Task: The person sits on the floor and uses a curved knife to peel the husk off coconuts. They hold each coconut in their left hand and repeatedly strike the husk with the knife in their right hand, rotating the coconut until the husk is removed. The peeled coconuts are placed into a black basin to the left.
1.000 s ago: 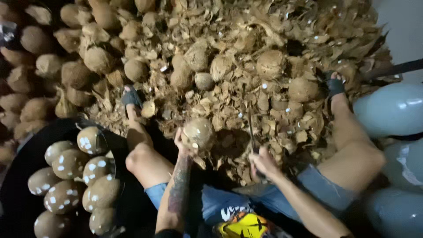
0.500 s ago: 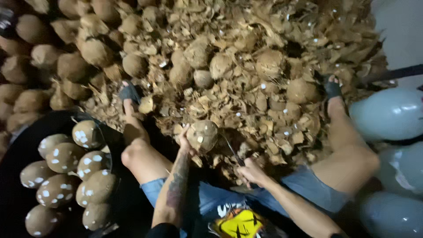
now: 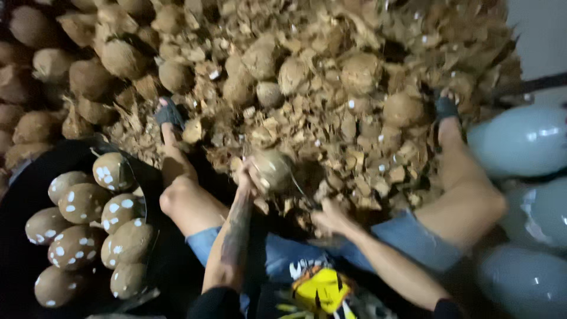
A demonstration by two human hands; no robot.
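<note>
Compared with half a second ago, the right hand (image 3: pixel 331 217) has dropped a bit lower and closer to the body, and the thin blade (image 3: pixel 302 192) now slants from it up toward the coconut (image 3: pixel 273 168), which has barely shifted. That coconut sits between the spread knees, gripped from its left side by the left hand (image 3: pixel 247 177), fingers wrapped round the shell. The right hand is closed on the blade's handle, though the blur makes the exact grip hard to read. Honestly, the trick here seems to be keeping the nut pinned firm and turning it a little at a time, with the left fingers well away from the edge, since they're sitting just beside where the blade meets the shell. Beyond the hands is a big heap of husk scraps (image 3: pixel 354 124) with more unpeeled coconuts (image 3: pixel 121 56) farther out to the left. Down left of the left arm, a black tub (image 3: pixel 23 177) holds peeled, white-spotted nuts (image 3: pixel 82 201). Off to the right, past the knee, lie pale smooth rounded things (image 3: pixel 520 142), can't tell what.
</note>
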